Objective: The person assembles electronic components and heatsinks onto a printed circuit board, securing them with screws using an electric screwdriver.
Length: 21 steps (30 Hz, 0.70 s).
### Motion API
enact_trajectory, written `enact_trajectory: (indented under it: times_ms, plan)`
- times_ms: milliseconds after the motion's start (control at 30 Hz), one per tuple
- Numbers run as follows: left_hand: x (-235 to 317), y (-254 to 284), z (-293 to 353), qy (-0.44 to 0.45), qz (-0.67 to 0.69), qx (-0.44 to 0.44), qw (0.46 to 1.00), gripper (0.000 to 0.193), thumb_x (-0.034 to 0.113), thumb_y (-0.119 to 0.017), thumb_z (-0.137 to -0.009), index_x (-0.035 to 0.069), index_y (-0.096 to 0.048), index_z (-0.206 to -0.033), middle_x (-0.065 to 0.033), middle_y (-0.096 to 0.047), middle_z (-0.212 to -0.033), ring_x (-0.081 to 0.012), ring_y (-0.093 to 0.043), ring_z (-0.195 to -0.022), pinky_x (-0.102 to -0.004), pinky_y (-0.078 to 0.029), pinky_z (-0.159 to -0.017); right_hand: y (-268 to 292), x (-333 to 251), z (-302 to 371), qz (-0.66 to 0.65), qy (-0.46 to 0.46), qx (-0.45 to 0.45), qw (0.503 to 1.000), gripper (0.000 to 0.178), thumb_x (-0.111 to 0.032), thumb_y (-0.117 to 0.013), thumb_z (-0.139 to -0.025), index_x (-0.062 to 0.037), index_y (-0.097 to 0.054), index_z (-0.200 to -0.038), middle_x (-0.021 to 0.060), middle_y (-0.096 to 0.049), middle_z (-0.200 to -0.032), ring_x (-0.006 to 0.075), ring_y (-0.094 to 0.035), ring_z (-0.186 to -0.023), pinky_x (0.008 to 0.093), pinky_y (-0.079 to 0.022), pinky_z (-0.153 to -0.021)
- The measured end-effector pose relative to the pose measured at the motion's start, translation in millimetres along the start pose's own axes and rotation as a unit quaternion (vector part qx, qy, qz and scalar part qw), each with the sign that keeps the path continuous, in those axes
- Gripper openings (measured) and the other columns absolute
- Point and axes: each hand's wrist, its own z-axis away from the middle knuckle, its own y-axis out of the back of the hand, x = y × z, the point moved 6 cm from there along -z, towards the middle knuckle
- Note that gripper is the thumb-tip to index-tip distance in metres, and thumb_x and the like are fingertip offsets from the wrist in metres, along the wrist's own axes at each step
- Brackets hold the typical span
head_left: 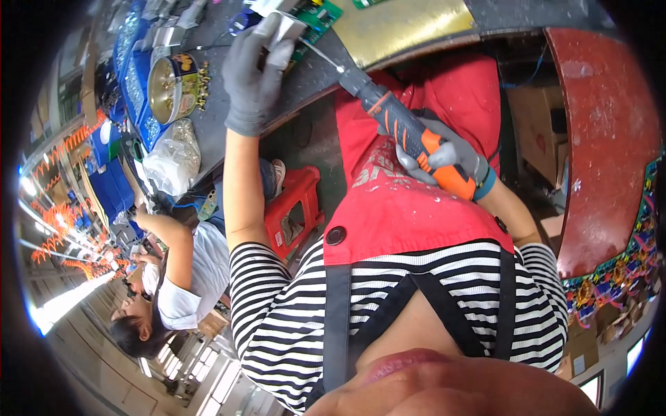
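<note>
Two grey-gloved hands, both occupied, are working at a dark counter [305, 80] as I am standing by.

Item, right hand [444, 149]: its grip is wrapping firmly around one electric screwdriver [399, 118], black with orange panels, slanting up in front of a red apron [409, 232]. The long thin bit [321, 54] is pointing at the workpiece; whether its tip is touching a screw, I cannot tell.

Item, left hand [253, 80]: its grip is closing, thumb against fingers, on one pale block-like part [290, 29], which is sitting at the near edge of one green circuit board [323, 19] on the counter, left of a gold-coloured sheet [402, 29].

Stock to the left: one round tin [184, 102], with small brass-coloured pieces [203, 87] lining its side; one clear plastic bag [172, 161], bulging near the counter's edge.

Step, as I am judging it: the hands are fastening the block to the board, the left one steadying and the right one bringing the driver to bear.

Next move, by the same judgement: it is calling for lining the bit up straight with the fastening point, pressing evenly, and holding the block motionless while the driver is turning.
</note>
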Motion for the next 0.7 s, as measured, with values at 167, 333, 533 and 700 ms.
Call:
enact_trajectory:
  times_ms: [167, 333, 533, 700]
  plan:
    - [9, -2, 1, -0.036, -0.071, 0.030, 0.996, 0.040, 0.026, -0.067, -0.085, 0.007, -0.061, -0.120, -0.0152, -0.063, -0.102, -0.0322, -0.062, -0.089, -0.0390, -0.049, -0.076, -2, -18, 18, 0.040, 0.049, 0.025, 0.998, 0.075, -0.016, -0.068, -0.062, -0.0002, -0.042, -0.131, 0.0129, -0.060, -0.089, 0.0165, -0.056, -0.055, 0.0275, -0.046, -0.045]
    - [6, -2, -1, -0.095, -0.117, 0.086, 0.985, 0.053, 0.035, -0.074, -0.079, 0.005, -0.058, -0.119, -0.0144, -0.063, -0.102, -0.0322, -0.063, -0.086, -0.0393, -0.051, -0.075, -2, -35, 41, 0.099, 0.070, 0.064, 0.991, 0.083, -0.010, -0.068, -0.057, -0.0010, -0.038, -0.134, 0.0141, -0.058, -0.086, 0.0199, -0.058, -0.054, 0.0301, -0.049, -0.047]
    - [-11, -6, -17, -0.046, -0.083, 0.088, 0.992, 0.049, 0.031, -0.076, -0.078, 0.006, -0.059, -0.116, -0.0136, -0.064, -0.096, -0.0308, -0.063, -0.085, -0.0373, -0.050, -0.075, -14, -55, 40, 0.128, 0.100, 0.115, 0.980, 0.089, -0.015, -0.072, -0.055, 0.0020, -0.037, -0.134, 0.0132, -0.059, -0.084, 0.0181, -0.058, -0.053, 0.0281, -0.046, -0.044]
    - [-12, 44, -4, 0.050, -0.059, 0.178, 0.981, 0.044, 0.024, -0.072, -0.079, 0.005, -0.060, -0.118, -0.0124, -0.065, -0.103, -0.0265, -0.063, -0.094, -0.0382, -0.050, -0.084, -14, -62, 45, 0.177, 0.110, 0.125, 0.970, 0.096, -0.018, -0.074, -0.052, 0.0026, -0.035, -0.137, 0.0116, -0.060, -0.084, 0.0170, -0.058, -0.056, 0.0276, -0.047, -0.047]
